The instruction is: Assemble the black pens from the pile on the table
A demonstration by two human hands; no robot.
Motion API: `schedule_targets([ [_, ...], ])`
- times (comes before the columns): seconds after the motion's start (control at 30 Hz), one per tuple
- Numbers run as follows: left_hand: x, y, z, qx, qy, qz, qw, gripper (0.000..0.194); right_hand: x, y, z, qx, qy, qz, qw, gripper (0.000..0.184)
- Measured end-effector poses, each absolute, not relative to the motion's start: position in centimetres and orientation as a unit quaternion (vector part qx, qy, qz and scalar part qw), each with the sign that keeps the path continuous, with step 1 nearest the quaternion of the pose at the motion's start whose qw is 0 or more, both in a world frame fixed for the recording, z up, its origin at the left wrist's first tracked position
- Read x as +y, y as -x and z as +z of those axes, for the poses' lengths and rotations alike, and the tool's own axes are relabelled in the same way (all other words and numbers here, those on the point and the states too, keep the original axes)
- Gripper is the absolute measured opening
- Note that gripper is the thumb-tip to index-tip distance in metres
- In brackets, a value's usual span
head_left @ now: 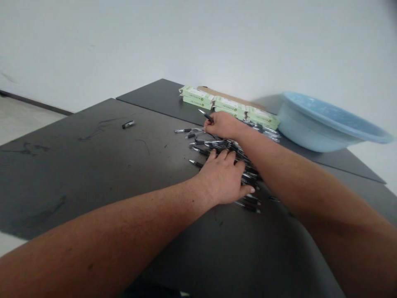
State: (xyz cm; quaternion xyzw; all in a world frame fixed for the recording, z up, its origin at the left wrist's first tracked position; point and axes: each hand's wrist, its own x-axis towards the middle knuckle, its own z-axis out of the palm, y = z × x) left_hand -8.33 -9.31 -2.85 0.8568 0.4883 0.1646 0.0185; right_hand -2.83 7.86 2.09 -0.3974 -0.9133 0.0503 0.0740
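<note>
Singling-out step, apparently: the right hand pinches one pen between closed fingers at the far edge of the pen pile on the worktop, where the left hand rests, fingers parted, any grip indeterminable; moving the pen likely calls for a steady pinch.

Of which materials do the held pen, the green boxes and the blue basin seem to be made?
Held pen: likely plastic, dull black; its silvery, pointed tip may be metal.
Green boxes: probably thin card, fairly matte, with printed faces and straight folded edges.
Blue basin: seemingly moulded plastic, with smooth rounded walls and a continuous rim.
</note>
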Motion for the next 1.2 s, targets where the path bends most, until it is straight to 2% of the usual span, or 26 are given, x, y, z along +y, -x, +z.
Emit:
schedule_targets([
  [0.33, -9.1, 8.4, -2.9, 0.488, -0.859, 0.153, 0.018, 0.074, 7.3, -1.9, 3.9, -0.885, 0.430, 0.093, 0.150, 0.018],
  [0.63, -9.0, 8.4, -2.7, 0.494, -0.858, 0.140, 0.013, 0.074, 6.2, -4.8, 4.0, -0.881, 0.462, 0.049, 0.096, 0.018],
  [0.9, -8.8, 8.4, -2.7, 0.491, -0.860, 0.135, 0.006, 0.075, 3.1, -10.1, 5.0, -0.861, 0.496, 0.074, 0.087, 0.015],
  [1.07, -8.7, 8.3, -2.7, 0.487, -0.864, 0.130, 0.002, 0.075, 0.8, -13.0, 3.9, -0.843, 0.530, 0.078, 0.045, 0.014],
  [1.2, -8.5, 8.3, -2.7, 0.486, -0.864, 0.126, -0.003, 0.077, 0.2, -14.8, 3.0, -0.836, 0.536, 0.105, 0.057, 0.013],
])
